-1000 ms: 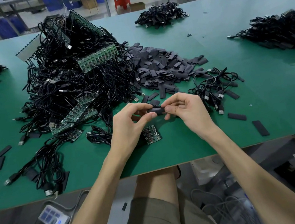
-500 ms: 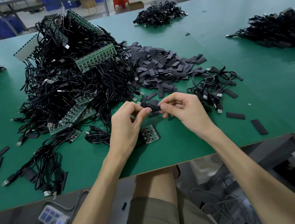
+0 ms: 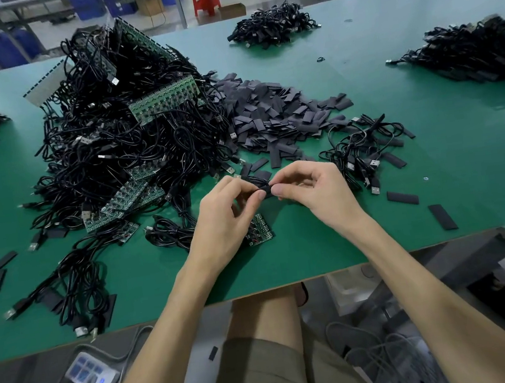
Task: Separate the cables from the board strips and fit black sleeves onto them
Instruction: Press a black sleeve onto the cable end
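Near the desk (image 3: 285,260) front edge, middle | left hand (image 3: 218,224) and right hand (image 3: 315,198) together, fingertips of both pinching one black sleeve (image 3: 265,188) | small board piece (image 3: 260,231) lies under left hand | cable-and-strip pile (image 3: 130,142) toward far-left side | loose sleeve heap (image 3: 273,112) just behind hands

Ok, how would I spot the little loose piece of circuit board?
From the big cable heap on the green table, come nearer to the left hand. The small green board piece lies flat, partly hidden by it, outside the heap, much shorter than the board strips there.
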Tool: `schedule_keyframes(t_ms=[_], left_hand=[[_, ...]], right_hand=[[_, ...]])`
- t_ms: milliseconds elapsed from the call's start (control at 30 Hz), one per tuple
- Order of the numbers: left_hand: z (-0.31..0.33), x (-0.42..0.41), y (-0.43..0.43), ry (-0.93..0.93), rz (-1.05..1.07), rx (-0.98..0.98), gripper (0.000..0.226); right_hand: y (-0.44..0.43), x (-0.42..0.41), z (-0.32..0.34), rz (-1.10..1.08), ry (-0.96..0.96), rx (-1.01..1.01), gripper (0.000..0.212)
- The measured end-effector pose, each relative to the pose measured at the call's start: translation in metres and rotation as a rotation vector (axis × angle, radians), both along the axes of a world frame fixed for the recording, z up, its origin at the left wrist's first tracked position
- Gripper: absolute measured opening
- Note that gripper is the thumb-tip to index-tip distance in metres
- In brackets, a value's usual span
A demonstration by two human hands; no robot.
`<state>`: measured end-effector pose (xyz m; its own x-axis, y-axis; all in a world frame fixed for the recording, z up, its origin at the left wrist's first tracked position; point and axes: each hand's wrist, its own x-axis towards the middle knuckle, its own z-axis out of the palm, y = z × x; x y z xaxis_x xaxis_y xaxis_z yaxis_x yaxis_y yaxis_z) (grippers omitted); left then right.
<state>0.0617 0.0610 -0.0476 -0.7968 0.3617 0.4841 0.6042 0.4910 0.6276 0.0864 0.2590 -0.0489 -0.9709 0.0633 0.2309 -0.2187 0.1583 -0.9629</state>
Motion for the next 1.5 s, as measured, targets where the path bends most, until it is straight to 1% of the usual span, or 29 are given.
schedule_keyframes(t_ms=[100,200,267,333,400,467,500,533,633,700,867,1000,1133,1233,1300,1400,1433,1500], left_hand=[[0.002,0.0,-0.002,-0.008,0.053,0.071,0.009],[0.005,0.001,-0.004,-0.062,0.091,0.167,0.014],[0.007,0.003,-0.004,-0.074,0.076,0.175,0.014],[0.009,0.004,-0.003,-0.068,0.057,0.183,0.013],[0.009,0.004,-0.003,-0.069,0.04,0.194,0.014],[0.008,0.004,-0.002,-0.065,0.017,0.171,0.013],[0.007,0.003,-0.002,-0.064,0.001,0.143,0.013],[0.006,0.002,-0.001,-0.069,-0.017,0.108,0.018],[0.001,0.0,-0.002,-0.098,-0.048,-0.021,0.045],[-0.001,0.0,-0.003,-0.091,-0.05,-0.088,0.051],[0.001,0.003,0.0,0.005,-0.025,-0.188,0.04],[0.004,0.006,0.001,0.033,-0.025,-0.177,0.029],[0.004,0.008,0.003,0.073,-0.042,-0.19,0.026],[0.004,0.008,0.004,0.138,-0.027,-0.196,0.019],[0.005,0.008,0.005,0.149,0.006,-0.175,0.017],[0.015,0.006,0.003,0.143,0.054,-0.106,0.019],[0.021,0.004,0.002,0.156,0.075,-0.08,0.019],[0.036,-0.001,0.005,0.162,0.111,-0.005,0.019]], right_hand=[[0.002,0.0,0.0,-0.008,0.01,0.049,0.015],[0.003,-0.001,-0.003,-0.031,0.001,0.175,0.028],[0.004,-0.002,-0.005,-0.04,0.017,0.265,0.029],[0.002,-0.004,-0.007,-0.064,0.011,0.311,0.025],[0.001,-0.006,-0.007,-0.077,-0.007,0.255,0.017],[0.001,-0.007,-0.007,-0.122,-0.02,0.17,0.004],[0.002,-0.006,-0.007,-0.165,-0.009,0.149,0.005],[0.003,-0.007,-0.008,-0.196,0.006,0.125,0.008],[0.004,-0.005,-0.007,-0.212,0.032,0.031,0.014],[0.003,-0.004,-0.007,-0.2,0.028,-0.04,0.016],[0.002,-0.002,-0.004,-0.162,0.015,-0.105,0.013],[0.0,-0.001,-0.001,-0.123,-0.006,-0.155,0.007],[-0.002,0.0,-0.001,-0.075,-0.014,-0.147,0.012],[-0.003,0.0,0.0,-0.058,-0.019,-0.123,0.014],[-0.004,0.001,0.002,-0.064,-0.025,-0.118,0.018],[-0.005,0.004,0.008,-0.07,-0.046,-0.189,0.035],[-0.005,0.004,0.009,-0.08,-0.047,-0.207,0.035],[-0.004,0.002,0.008,-0.113,-0.054,-0.182,0.024]])
